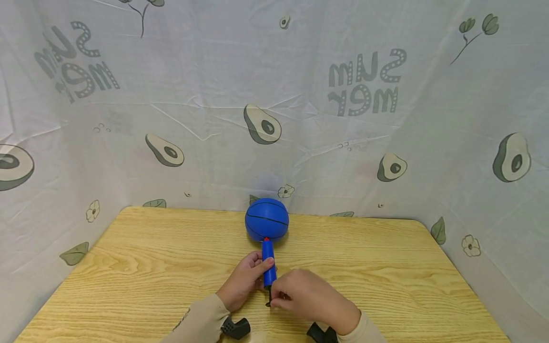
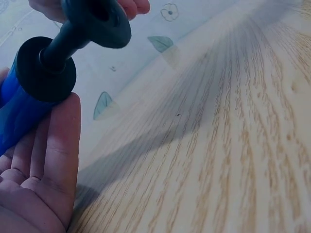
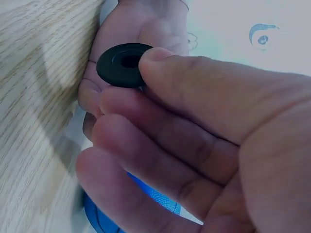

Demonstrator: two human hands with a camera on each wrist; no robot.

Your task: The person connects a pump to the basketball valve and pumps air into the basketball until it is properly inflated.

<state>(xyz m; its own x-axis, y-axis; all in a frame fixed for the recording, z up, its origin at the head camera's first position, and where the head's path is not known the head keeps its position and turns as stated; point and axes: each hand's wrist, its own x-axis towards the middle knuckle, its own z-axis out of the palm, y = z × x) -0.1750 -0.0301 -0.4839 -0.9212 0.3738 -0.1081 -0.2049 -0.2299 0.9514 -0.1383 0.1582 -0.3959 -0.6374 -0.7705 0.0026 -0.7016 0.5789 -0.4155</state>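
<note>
A small blue basketball [image 1: 267,214] with black lines sits at the back of the wooden table. A blue hand pump [image 1: 267,250] points at it, its red tip [image 1: 266,239] right at the ball's lower front. My left hand [image 1: 243,282] grips the pump barrel, thumb on top and fingers beneath. With thumb and fingers, my right hand [image 1: 306,295] pinches the black pump handle [image 3: 114,73] at the near end. In the left wrist view a stretch of black rod [image 2: 60,48] shows between the barrel's end cap [image 2: 43,73] and the handle.
The wooden table [image 1: 171,257] reaches back to a pale curtain [image 1: 214,71] printed with avocados and leaves, which hangs behind the ball and along both sides. Black wrist devices [image 1: 236,328] sit at both wrists, by beige sleeves [image 1: 201,319].
</note>
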